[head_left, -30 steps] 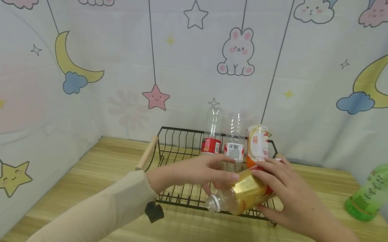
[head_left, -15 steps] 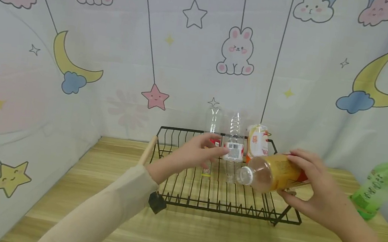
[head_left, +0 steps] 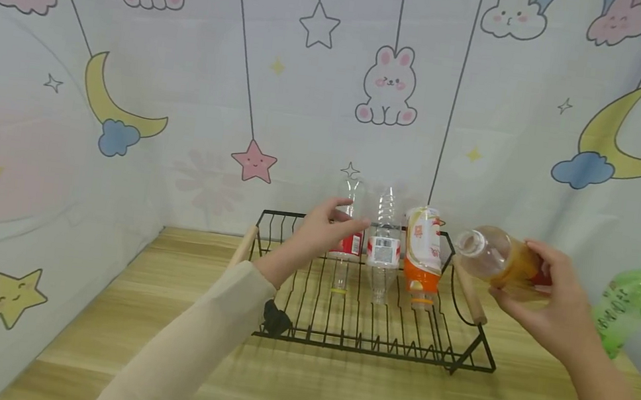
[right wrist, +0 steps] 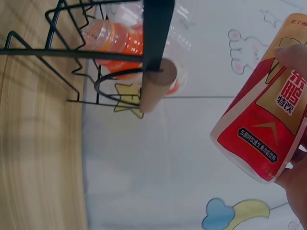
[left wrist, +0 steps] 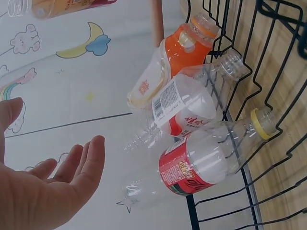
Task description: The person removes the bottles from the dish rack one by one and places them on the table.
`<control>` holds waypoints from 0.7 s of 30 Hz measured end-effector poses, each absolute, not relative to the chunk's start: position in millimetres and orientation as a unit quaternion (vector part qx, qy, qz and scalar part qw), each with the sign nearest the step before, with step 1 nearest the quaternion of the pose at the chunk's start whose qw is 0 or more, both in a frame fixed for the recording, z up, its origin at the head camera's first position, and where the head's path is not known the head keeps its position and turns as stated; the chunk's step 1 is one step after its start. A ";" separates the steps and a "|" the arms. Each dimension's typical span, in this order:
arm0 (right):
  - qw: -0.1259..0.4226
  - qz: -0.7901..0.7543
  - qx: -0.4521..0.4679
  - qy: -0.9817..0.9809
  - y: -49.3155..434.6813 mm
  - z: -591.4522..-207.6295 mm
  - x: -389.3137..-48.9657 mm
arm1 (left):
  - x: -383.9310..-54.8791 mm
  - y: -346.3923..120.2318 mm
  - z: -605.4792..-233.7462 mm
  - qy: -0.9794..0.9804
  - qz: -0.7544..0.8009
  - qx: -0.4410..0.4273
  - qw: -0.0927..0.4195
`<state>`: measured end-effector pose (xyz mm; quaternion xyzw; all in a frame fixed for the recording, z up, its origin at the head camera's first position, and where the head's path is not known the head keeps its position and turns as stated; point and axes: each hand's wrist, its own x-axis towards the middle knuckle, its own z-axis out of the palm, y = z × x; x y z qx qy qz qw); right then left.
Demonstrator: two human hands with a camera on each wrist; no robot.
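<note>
My right hand (head_left: 552, 315) grips a bottle with a gold and red label (head_left: 519, 264) by its base end. The bottle is tilted on its side beyond the rack's right end, its uncapped neck towards the left. In the right wrist view its red label (right wrist: 268, 120) faces the camera. My left hand (head_left: 323, 230) has its fingers apart and holds nothing, above the black wire rack (head_left: 374, 351). Three bottles stand neck down in the rack: a clear one with a red label (left wrist: 184, 167), a clear one with a white label (head_left: 384, 253), and a white and orange one (head_left: 423, 263).
A green bottle (head_left: 634, 305) stands upright on the wooden table (head_left: 344, 396) at the right, partly behind my right hand. The rack has a wooden handle (head_left: 468, 291) at each end. A patterned cloth (head_left: 306, 125) hangs behind the rack.
My right hand has carried the gold and red bottle from over the rack to the right, turning its neck up somewhat. My left hand has come off that bottle and moved back and left.
</note>
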<state>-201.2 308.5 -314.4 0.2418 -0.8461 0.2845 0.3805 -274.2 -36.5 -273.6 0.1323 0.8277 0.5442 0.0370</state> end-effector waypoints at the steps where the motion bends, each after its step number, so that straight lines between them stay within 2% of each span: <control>1: 0.379 0.292 0.229 -0.848 310.6 -316.2 -203.2 | -276.6 -36.2 -273.8 0.826 0.548 0.128 0.032; 10: 0.311 0.365 0.090 -0.873 329.7 -325.0 -216.3 | -305.2 -37.7 -279.7 0.801 0.593 0.086 0.003; 21: 0.258 0.463 -0.006 -0.848 349.4 -340.5 -227.6 | -322.6 -42.4 -288.3 0.800 0.597 0.055 -0.011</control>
